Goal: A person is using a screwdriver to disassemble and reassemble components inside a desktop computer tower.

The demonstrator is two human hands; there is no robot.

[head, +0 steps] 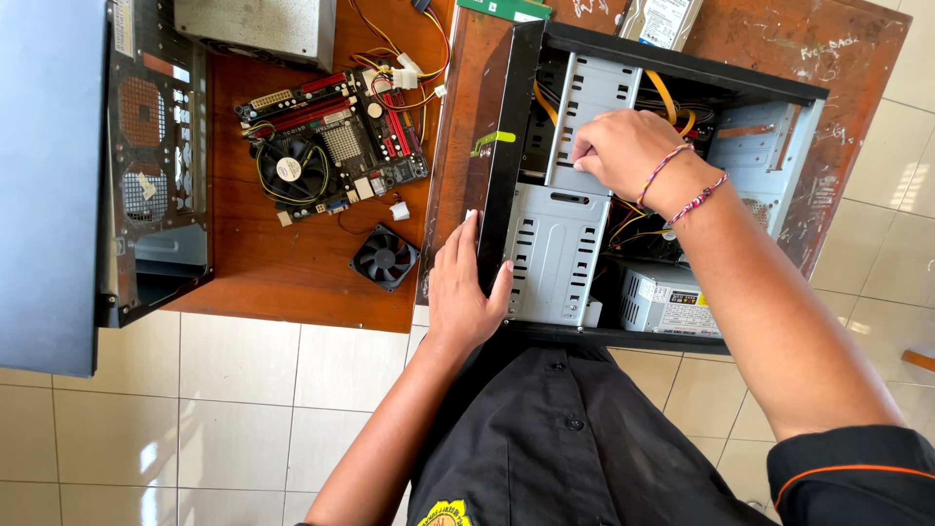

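Note:
An open black computer case (779,93) lies on its side on a brown wooden table. My left hand (466,287) grips the case's black front edge, thumb inside against the lower grey drive cage (555,255). My right hand (623,148), with two beaded bracelets on the wrist, reaches into the case and rests its fingertips on the upper grey drive cage (596,97); whether it pinches anything is hidden. Yellow cables run behind it. A grey power supply (662,297) sits in the case's near right corner.
On the table (292,278) to the left lie a motherboard (331,146) with a round cooler fan, a small loose black fan (385,256) and a second case (146,166) at the far left. A hard drive (662,19) lies beyond the open case. Tiled floor below.

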